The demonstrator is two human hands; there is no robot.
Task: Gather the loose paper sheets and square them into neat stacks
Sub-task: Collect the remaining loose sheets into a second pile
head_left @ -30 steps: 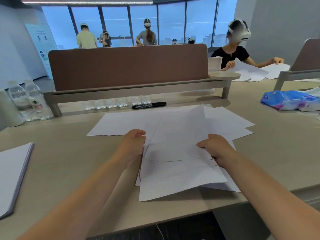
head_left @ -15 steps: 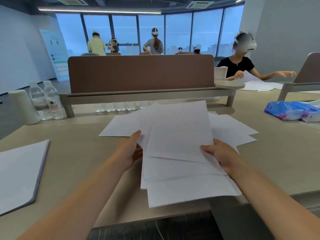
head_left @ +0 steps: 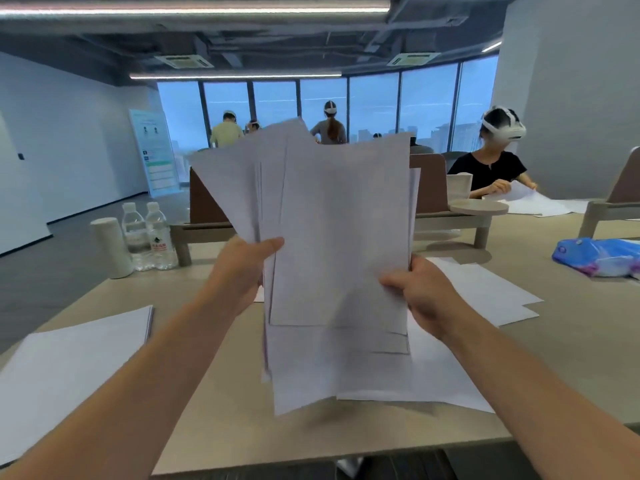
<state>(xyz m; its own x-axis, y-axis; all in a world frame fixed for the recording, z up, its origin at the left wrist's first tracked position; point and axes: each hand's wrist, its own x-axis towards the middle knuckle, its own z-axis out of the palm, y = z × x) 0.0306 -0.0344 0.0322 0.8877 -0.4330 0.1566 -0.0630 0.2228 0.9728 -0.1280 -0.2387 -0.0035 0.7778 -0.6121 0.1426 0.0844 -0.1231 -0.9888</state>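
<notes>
Lifting the bundle of sheets off the table, we now have it upright in front of us, where half a second ago it lay low and nearly flat over the desk. Our left hand grips the bundle's left edge, thumb curled across the front. Our right hand pinches the right edge lower down, thumb on the near face. The sheets are fanned and uneven, top corners splayed and bottom edges stepped. Whether the lowest edge touches the table we cannot tell, as it is blurred. Our view has tipped upward, so more of the ceiling shows than before. A few loose sheets still lie on the table to the right of the bundle, and a squared stack lies at the left as it did earlier.

The table is pale and wood-toned. At its far left stand two water bottles just beside a pale cylinder. A brown divider crosses the table behind the bundle, mostly hidden by it. A blue packet lies at the right. Beyond the divider a person in a black top, wearing a white headset, handles sheets of their own. Farther back, several people stand by tall windows, a banner stands near the left wall, and strip lights run along the dark ceiling.
</notes>
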